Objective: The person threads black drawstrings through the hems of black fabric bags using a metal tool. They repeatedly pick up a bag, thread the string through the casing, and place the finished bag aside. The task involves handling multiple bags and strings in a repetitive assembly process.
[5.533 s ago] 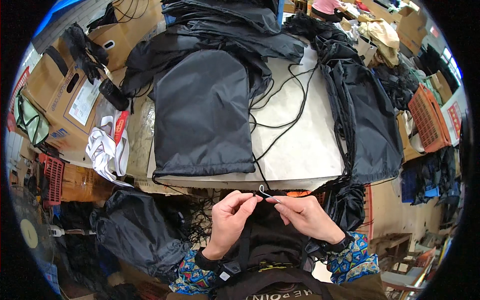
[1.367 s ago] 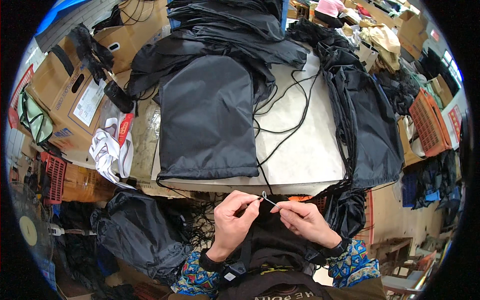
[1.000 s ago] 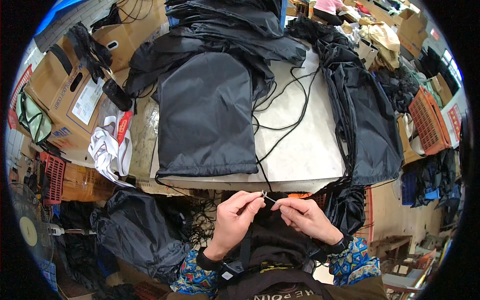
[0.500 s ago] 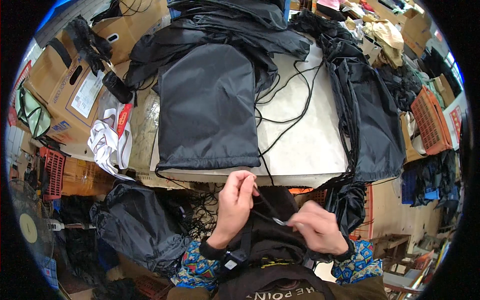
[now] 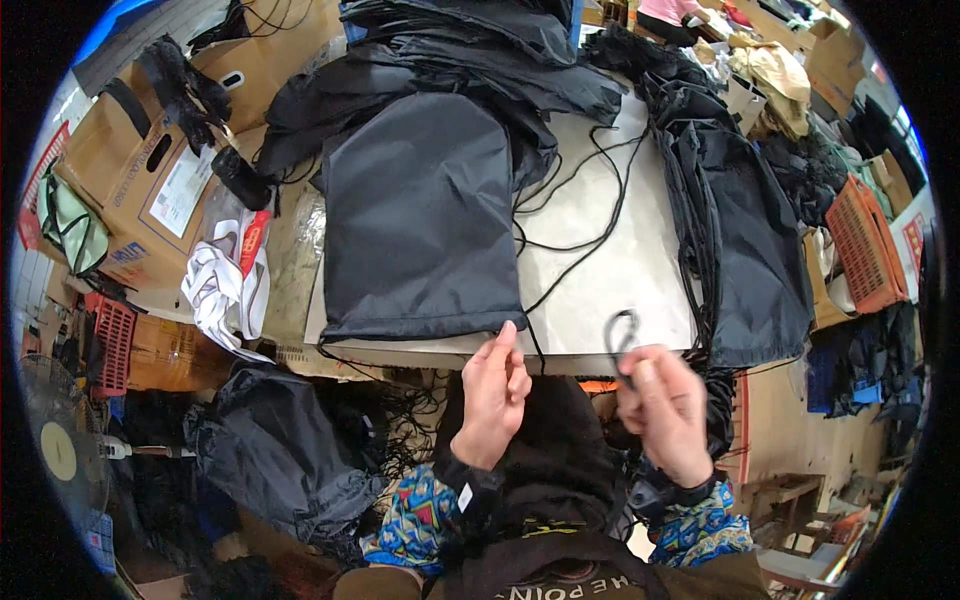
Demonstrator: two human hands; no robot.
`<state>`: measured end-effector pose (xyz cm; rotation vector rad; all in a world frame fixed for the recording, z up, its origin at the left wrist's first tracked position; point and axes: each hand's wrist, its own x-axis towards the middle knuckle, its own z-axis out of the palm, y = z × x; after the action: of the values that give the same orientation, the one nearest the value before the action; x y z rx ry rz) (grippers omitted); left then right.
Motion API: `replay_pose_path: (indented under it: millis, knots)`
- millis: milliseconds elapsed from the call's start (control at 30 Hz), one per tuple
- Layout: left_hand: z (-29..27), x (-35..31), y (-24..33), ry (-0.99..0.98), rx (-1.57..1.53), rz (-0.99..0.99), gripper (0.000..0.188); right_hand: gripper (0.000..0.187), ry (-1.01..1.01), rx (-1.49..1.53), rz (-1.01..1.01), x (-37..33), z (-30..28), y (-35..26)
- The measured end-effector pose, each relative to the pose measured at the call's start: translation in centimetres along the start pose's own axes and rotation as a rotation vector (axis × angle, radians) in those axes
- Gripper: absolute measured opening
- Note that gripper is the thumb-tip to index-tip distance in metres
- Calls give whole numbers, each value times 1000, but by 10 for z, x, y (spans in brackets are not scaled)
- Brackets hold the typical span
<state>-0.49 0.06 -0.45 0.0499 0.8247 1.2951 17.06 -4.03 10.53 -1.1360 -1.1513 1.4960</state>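
Observation:
A black drawstring bag (image 5: 420,215) lies flat on the white tabletop, its hemmed edge towards me. My left hand (image 5: 492,395) is at the hem's right corner, thumb on top and fingers curled below, pinching the fabric. A black cord (image 5: 534,345) hangs from that corner over the table's edge. To the right, my right hand (image 5: 660,410) is closed on a looped piece of black cord (image 5: 622,325), held above the table's front edge. The loop is blurred, and its lower part is hidden in the fingers.
Black fabric pieces (image 5: 470,45) are heaped at the back. Finished-looking black bags (image 5: 750,230) hang over the table's right side. At left are a cardboard box (image 5: 130,190) and white straps (image 5: 225,290). Loose black cords (image 5: 590,240) cross the white surface (image 5: 650,290).
My left hand has moved up to the bag's corner. My right hand has risen to the right with the cord loop; the stretched cord and shiny metal piece between the hands no longer show.

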Motion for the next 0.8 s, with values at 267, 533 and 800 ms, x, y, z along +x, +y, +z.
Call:
replay_pose_path:
  millis: [267,533,800]
  knots:
    - [0,-34,30,87,194,250,19,24,-16,-637,-401,59,43,57]
    - [-17,-48,52,117,195,435,22,13,-155,-621,-575,69,77,75]
    - [-18,-53,59,15,176,271,16,10,-124,-623,-552,70,80,69]
